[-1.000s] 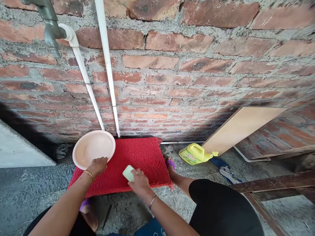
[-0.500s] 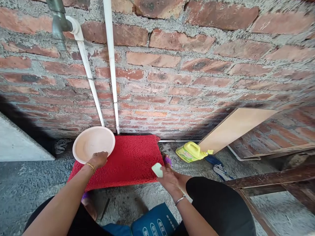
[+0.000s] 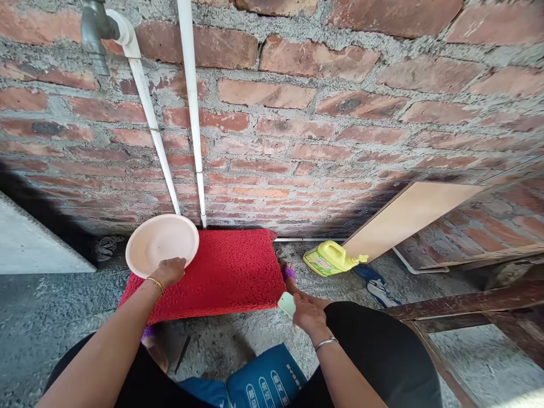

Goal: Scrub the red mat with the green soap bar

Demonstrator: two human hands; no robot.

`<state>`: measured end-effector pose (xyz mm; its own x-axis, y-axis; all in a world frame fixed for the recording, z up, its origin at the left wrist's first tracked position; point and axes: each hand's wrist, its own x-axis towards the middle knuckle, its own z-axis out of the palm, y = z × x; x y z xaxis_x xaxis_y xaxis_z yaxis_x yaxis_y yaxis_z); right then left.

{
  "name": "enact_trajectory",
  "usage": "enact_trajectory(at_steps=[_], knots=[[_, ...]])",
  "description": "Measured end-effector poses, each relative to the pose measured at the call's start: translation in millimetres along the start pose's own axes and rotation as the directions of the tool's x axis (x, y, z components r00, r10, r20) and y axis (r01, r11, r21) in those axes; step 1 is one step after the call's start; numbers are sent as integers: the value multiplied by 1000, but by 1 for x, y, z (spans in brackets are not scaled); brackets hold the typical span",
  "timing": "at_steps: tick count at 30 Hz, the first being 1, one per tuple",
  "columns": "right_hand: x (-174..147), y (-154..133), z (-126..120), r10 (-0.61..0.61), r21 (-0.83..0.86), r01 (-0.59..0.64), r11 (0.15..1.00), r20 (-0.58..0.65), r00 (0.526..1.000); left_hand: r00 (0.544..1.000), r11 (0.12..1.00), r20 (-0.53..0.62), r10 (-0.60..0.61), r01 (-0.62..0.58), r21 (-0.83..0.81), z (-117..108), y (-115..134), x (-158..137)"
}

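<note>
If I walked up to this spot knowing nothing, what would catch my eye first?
Most likely the bright red mat on the grey floor against the brick wall, below two white pipes. At its left corner the left hand grips the rim of a pale pink plate. The right hand holds a light green sponge just off the mat's right edge, with a yellow jug lying further right.

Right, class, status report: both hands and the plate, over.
Left hand grips pink plate over red mat. Right hand holds pale green sponge. Nothing between them.
</note>
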<state>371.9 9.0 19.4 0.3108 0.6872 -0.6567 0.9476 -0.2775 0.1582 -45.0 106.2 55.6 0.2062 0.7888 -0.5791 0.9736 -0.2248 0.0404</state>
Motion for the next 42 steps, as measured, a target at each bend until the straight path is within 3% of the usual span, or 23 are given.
enact_trajectory(at_steps=[3, 8, 10, 15, 17, 19, 21, 24, 27, 30, 32, 34, 39, 42], knots=[[-4, -13, 1, -31, 35, 31, 999, -18, 999, 1000, 1000, -6, 11, -11, 2, 1, -1, 1], [-7, -54, 12, -217, 54, 222, 973, -84, 972, 1000, 1000, 9, -5, 5, 11, 1, -1, 1], [-3, -49, 14, -193, 47, 197, 979, -81, 978, 1000, 1000, 12, -1, 1, 13, 0, -1, 0], [6, -3, 4, -36, 34, 40, 999, -113, 993, 1000, 1000, 21, 4, -4, 14, -3, 2, -2], [3, -8, -1, -30, 6, 31, 999, -150, 988, 1000, 1000, 18, -2, 2, 11, -3, 3, -2], [-4, -37, -5, -96, -26, 93, 995, -167, 981, 1000, 1000, 12, -5, 4, 8, -3, 4, -2], [-18, -88, -3, -254, -42, 251, 967, -165, 953, 1000, 1000, 8, -7, 7, 8, -2, 5, -2], [-43, -177, 10, -544, -57, 543, 838, -161, 823, 1000, 1000, 7, -14, 14, 9, -1, 3, -2], [-63, -247, 26, -720, -102, 713, 694, -140, 680, 1000, 1000, -1, -12, 12, 7, 2, 0, -4], [-63, -271, 34, -755, -136, 743, 655, -90, 650, 1000, 1000, -17, -6, 6, 3, 6, -2, -7], [-53, -258, 31, -730, -124, 719, 683, -99, 676, 999, 1000, -35, -5, 5, -1, 9, -3, -9], [-38, -226, 23, -663, -96, 656, 749, -133, 737, 998, 1000, -55, -10, 9, -8, 12, -4, -11], [-9, -118, -6, -286, -76, 277, 958, -176, 942, 994, 999, -105, -27, 24, -26, 17, -1, -18], [-12, -85, -16, -111, -60, 101, 993, -209, 972, 988, 999, -147, -45, 42, -21, 20, 6, -26]])
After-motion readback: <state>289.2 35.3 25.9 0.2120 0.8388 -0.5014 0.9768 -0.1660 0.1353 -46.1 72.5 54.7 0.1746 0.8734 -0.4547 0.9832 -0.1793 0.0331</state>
